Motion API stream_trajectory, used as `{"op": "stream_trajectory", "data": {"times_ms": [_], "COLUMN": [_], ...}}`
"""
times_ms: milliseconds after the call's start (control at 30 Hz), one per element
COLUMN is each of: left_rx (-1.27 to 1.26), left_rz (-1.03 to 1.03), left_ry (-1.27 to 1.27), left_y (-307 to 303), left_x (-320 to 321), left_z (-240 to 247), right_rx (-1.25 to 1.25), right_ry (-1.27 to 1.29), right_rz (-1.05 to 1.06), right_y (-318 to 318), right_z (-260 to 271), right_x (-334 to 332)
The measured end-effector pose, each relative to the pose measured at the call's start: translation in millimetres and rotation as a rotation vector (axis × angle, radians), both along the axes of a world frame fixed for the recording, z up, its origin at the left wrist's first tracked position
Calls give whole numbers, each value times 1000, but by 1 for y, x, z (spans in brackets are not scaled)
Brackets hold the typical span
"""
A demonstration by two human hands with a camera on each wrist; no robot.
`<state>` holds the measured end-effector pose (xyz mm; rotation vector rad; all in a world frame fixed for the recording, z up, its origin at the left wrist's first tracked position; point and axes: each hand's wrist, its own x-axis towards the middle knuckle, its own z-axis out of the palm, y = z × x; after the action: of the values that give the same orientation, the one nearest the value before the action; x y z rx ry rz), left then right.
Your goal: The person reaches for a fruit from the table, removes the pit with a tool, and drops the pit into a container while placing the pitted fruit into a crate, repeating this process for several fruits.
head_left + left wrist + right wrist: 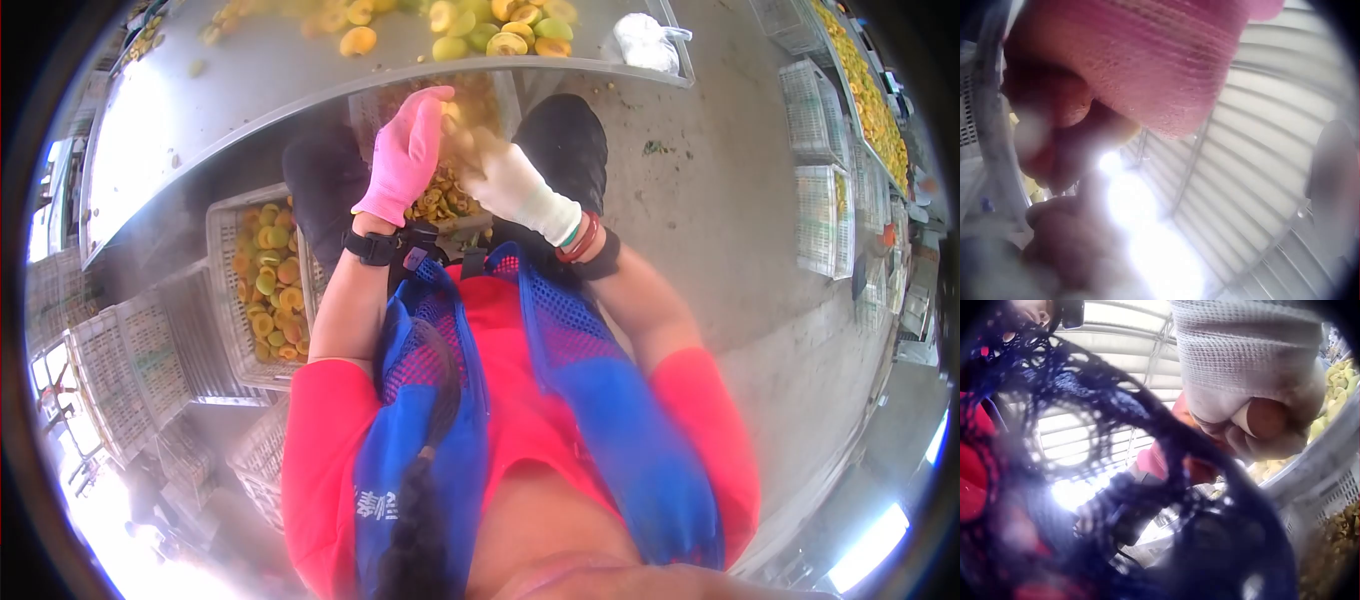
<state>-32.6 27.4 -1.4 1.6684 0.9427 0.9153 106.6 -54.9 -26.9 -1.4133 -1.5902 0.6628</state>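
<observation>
My left hand (405, 155), in a pink glove, holds a small yellow-orange fruit (450, 110) at its fingertips, under the table's near edge. Seen from the left wrist, the pink glove (1147, 69) curls over it, dark and partly hidden. Facing it is my right hand (515, 188) in a white glove, its brownish fingers blurred and close to the fruit. In the right wrist view the white glove (1247, 369) closes round a brown, round-ended thing (1267, 419) like a handle. The rest of that thing is hidden. Below the hands lie cut fruit pieces (440, 200).
Halved yellow-green fruit (505, 35) lies on the metal table (300, 85), near a white bundle (645, 42). A white crate (222, 290) of fruit halves (270, 280) stands left of my legs. More crates (825, 220) are stacked at right.
</observation>
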Motion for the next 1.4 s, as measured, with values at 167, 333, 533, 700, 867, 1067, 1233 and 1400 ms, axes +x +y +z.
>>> {"op": "stream_trajectory", "data": {"times_ms": [167,333,533,700,867,1067,1233,1400], "left_rx": [4,-231,85,-149,-291,-223,-303,-123], "left_rz": [-71,-222,-96,73,52,113,-136,-277], "left_ry": [68,202,2,-75,-202,-160,-277,-192], "left_y": [12,28,11,2,4,2,7,16], "left_x": [-6,-6,12,26,21,26,10,1], "left_z": [-4,3,0,-4,9,-1,7,1], "right_rx": [-174,-169,-491,-614,-781,-596,-906,-900], "right_ry": [-24,107,571,928,929,665,1161,1006], "right_rz": [105,146,74,209,289,229,415,460], "right_y": [-4,-5,-4,-6,-8,-6,-9,-12], "right_z": [-2,2,22,25,36,36,37,45], "right_x": [4,4,4,4,14,5,13,6]}}
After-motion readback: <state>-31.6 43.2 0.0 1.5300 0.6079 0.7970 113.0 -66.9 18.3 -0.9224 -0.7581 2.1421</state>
